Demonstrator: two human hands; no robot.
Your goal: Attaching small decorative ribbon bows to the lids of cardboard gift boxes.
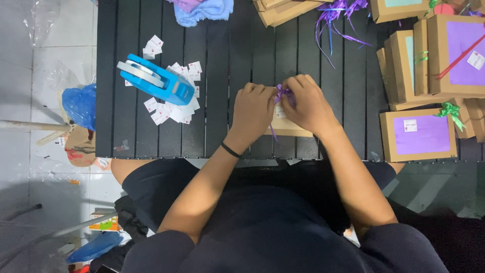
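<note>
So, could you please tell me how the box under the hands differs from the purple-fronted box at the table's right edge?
The box under the hands is mostly hidden by the left hand and right hand, which pinch purple ribbon; the purple-fronted box lies untouched. That one carries a green bow. Both are brown cardboard.

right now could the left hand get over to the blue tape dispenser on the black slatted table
Probably yes. The left hand is busy pinching purple ribbon on a small brown cardboard box, but the blue tape dispenser sits to its left with only bare black slatted table between them.
</note>
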